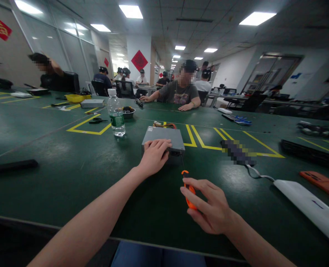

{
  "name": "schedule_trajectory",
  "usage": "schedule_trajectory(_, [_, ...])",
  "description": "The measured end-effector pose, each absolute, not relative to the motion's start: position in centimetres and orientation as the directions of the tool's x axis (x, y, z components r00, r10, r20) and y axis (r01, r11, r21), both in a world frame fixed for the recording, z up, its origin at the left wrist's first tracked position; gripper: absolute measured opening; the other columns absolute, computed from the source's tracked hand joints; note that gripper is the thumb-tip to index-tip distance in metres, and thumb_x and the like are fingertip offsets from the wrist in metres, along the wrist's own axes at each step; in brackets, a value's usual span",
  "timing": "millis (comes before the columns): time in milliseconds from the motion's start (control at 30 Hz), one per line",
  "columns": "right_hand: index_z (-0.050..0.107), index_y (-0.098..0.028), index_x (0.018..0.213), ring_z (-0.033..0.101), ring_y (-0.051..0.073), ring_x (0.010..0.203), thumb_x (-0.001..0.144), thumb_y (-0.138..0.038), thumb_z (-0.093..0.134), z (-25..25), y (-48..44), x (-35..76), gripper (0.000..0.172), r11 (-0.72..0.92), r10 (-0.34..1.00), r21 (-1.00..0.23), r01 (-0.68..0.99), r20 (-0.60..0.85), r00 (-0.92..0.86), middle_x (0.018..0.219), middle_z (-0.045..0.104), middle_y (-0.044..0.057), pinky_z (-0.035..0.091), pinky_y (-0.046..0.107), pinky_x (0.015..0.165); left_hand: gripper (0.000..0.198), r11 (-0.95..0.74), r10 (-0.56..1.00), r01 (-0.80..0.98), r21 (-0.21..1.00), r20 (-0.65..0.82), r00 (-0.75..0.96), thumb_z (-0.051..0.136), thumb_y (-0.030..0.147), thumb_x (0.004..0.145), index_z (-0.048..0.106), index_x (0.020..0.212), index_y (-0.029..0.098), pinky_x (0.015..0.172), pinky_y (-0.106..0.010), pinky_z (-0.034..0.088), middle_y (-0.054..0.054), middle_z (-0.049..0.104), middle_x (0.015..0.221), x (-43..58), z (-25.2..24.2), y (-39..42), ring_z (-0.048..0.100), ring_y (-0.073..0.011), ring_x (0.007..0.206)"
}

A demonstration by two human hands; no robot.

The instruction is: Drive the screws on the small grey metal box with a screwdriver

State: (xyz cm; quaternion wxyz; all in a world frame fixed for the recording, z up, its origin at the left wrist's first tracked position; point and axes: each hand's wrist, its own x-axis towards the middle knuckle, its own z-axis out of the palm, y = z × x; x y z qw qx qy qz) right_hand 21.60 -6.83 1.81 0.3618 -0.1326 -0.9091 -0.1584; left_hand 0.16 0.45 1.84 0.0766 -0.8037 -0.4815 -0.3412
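- Head view: The person's left hand (154,155) is resting palm-down on the near edge of a grey metal box (164,138), with the fingers loosely bent over its top and closed around nothing.
- The box is lying flat on the green table (69,174), straight ahead of the left hand, with a bundle of coloured wires (164,125) just past its far side.
- The right hand (209,209) is pinching an orange-handled tool (188,193) between thumb and fingers. It is hovering near the left hand, on its right and closer to the person's body.
- The tool's thin dark shaft is pointing away from the right hand toward the box's near right corner; whether the tip is touching the box cannot be told.
- A water bottle (116,113) is standing upright beyond and to the left of the left hand, with a small dark bowl (128,111) just behind it.
- To the right of the right hand, a long white device (306,202) with a cable is lying on the table, and an orange phone (322,183) is lying beyond that.
- A co-worker (181,92) is sitting across the table, well beyond the box, with both hands resting on the surface.
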Motion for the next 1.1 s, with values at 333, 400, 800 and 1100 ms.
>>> schedule_trajectory(333, [0.049, -0.01, 0.103, 0.064, 0.02, 0.086, 0.087, -0.039, 0.051, 1.2, -6.7, 21.4, 0.033, 0.931, 0.135, 0.133, 0.341, 0.741, -0.657, 0.104, 0.062, 0.02, 0.055, 0.031, 0.066, 0.026, -0.513, 0.731, 0.832, 0.209, 0.615, 0.296, 0.045, 0.019, 0.085, 0.053, 0.109, 0.025, 0.094, -0.038, 0.028, 0.0, 0.056, 0.126, 0.2, 1.7, 0.5, 0.047, -0.0191, 0.117])
schedule_trajectory(400, [0.05, -0.009, 0.108, 0.062, 0.022, 0.095, 0.09, -0.036, 0.044, 1.3, -6.7, 21.5, 0.033, 0.93, 0.136, 0.152, 0.335, 0.704, -0.697, 0.106, 0.06, 0.021, 0.055, 0.033, 0.07, 0.025, -0.514, 0.729, 0.833, 0.206, 0.616, 0.297, 0.045, 0.019, 0.085, 0.052, 0.109, 0.025, 0.094, -0.039, 0.028, 0.0, 0.056, 0.127, 0.2, 1.7, 0.6, 0.047, -0.0192, 0.117])
schedule_trajectory(800, [0.045, -0.012, 0.108, 0.063, 0.02, 0.089, 0.086, -0.034, 0.053, 0.8, -6.6, 21.1, 0.032, 0.935, 0.148, 0.116, 0.336, 0.732, -0.665, 0.105, 0.061, 0.019, 0.054, 0.032, 0.069, 0.025, -0.521, 0.73, 0.826, 0.214, 0.613, 0.302, 0.045, 0.018, 0.086, 0.052, 0.108, 0.025, 0.094, -0.039, 0.027, -0.001, 0.056, 0.127, 0.2, 1.9, 0.4, 0.046, -0.0189, 0.118])
schedule_trajectory(1100, [0.054, -0.009, 0.103, 0.062, 0.022, 0.087, 0.084, -0.025, 0.051, 1.4, -6.8, 21.3, 0.025, 0.909, 0.118, 0.204, 0.362, 0.709, -0.695, 0.101, 0.061, 0.02, 0.052, 0.032, 0.065, 0.025, -0.521, 0.717, 0.828, 0.205, 0.632, 0.295, 0.046, 0.018, 0.085, 0.053, 0.108, 0.025, 0.094, -0.038, 0.028, 0.0, 0.057, 0.126, 0.2, 1.7, 0.6, 0.047, -0.0186, 0.117])
